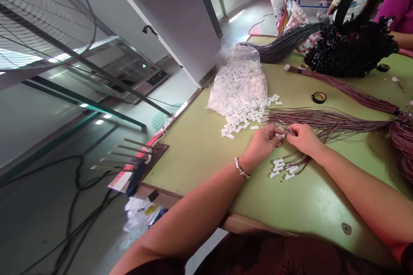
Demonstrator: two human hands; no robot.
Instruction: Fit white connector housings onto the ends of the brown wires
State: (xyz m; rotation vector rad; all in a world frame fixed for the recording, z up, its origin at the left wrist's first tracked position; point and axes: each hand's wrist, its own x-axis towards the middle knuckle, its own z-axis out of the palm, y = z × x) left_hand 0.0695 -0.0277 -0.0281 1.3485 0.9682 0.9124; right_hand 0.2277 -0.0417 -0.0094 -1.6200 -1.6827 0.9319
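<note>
My left hand point(265, 142) is closed in a pinch on a small white plastic connector point(280, 135). Close beside it, my right hand point(302, 138) pinches thin brown wires point(288, 129) near their ends. The two sets of fingertips almost meet; whether a wire sits inside the connector is too small to tell. Just below the hands lie several wires with white connectors point(284, 167) on their ends. Behind the hands stretches a loose bundle of brown wires point(329, 117). A clear plastic bag point(240, 68) spills loose white connectors point(238, 120) on the table to the left.
On the green table point(200, 159) are a roll of black tape point(318, 97), a second brown wire bundle point(342, 86) and a heap of black connectors point(351, 49). Metal prongs point(125, 154) jut from the left edge. A person in a purple sleeve point(395, 8) sits at the far right.
</note>
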